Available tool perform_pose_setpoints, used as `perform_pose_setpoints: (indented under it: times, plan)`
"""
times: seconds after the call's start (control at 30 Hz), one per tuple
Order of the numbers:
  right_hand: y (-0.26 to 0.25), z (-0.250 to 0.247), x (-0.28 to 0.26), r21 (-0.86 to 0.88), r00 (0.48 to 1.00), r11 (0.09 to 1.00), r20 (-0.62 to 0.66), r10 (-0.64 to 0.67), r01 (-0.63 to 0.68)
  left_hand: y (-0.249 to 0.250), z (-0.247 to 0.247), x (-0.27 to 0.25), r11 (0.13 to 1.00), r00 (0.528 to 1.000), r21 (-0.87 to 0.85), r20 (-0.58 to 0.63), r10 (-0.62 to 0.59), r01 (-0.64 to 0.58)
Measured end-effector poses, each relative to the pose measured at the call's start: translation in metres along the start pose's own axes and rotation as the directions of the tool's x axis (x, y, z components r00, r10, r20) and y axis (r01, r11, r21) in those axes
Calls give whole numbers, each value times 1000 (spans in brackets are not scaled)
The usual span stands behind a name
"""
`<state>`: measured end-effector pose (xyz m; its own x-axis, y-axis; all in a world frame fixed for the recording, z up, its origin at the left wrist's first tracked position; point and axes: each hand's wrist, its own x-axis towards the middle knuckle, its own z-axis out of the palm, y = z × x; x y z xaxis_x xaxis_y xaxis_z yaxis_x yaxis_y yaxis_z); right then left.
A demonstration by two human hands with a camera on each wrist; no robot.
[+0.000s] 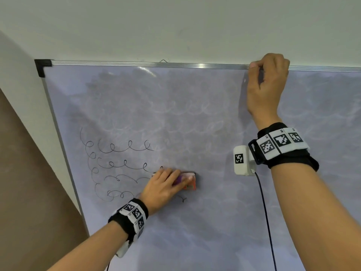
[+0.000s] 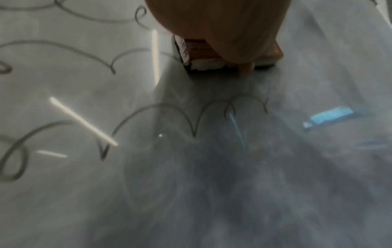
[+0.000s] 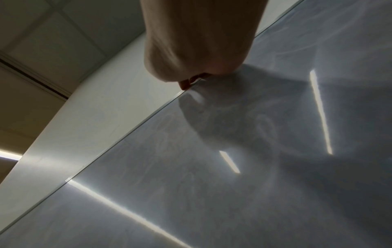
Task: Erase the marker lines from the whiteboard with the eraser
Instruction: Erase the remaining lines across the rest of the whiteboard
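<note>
Both my hands are on the whiteboard (image 1: 214, 192). L hand (image 1: 164, 187) reaches up w/ forearm angled, fingers wrapped over the orange eraser (image 1: 188, 181), pressing it flat to the board. Looped marker lines (image 1: 117, 165) sit left of those fingers. R hand (image 1: 266, 85) is raised, fingers curled over the top frame edge (image 1: 156, 64), gripping it.

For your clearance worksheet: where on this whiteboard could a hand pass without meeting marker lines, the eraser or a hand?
Free: the wide band between the left hand on the eraser and the right hand at the top frame; also the whiteboard below the eraser. Crowded: the marker lines by the left frame.
</note>
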<state>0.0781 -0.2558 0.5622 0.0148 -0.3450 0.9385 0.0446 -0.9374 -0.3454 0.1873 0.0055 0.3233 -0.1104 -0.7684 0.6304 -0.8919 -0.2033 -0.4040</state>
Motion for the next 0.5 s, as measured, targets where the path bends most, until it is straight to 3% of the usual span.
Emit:
perform_pose_setpoints:
  times: [0.1, 0.2, 0.27, 0.33, 0.4, 0.5]
  plan:
    - [0, -1, -1, 13, 1000, 1000, 11, 7, -7, 9, 11, -28, 976, 969, -1, 120, 217, -219]
    - [0, -3, 0, 21, 1000, 1000, 18, -2, 2, -1, 6, -37, 962, 953, 24, 145, 267, -273]
    - [0, -3, 0, 17, 1000, 1000, 14, -8, 8, -14, -1, -29, 981, 980, 37, 62, 188, -191]
    - [-1, -2, 0, 20, 1000, 1000, 1, -12, 12, -32, -10, -19, 999, 999, 32, -13, 34, -34]
    - [-1, -1, 0, 20, 1000, 1000, -8, -9, 10, -47, -16, -16, 994, 994, 35, -37, -98, 100]
    - [-2, 1, 0, 24, 1000, 1000, -14, -2, 2, -48, -16, -18, 986, 985, 27, -52, -165, 166]
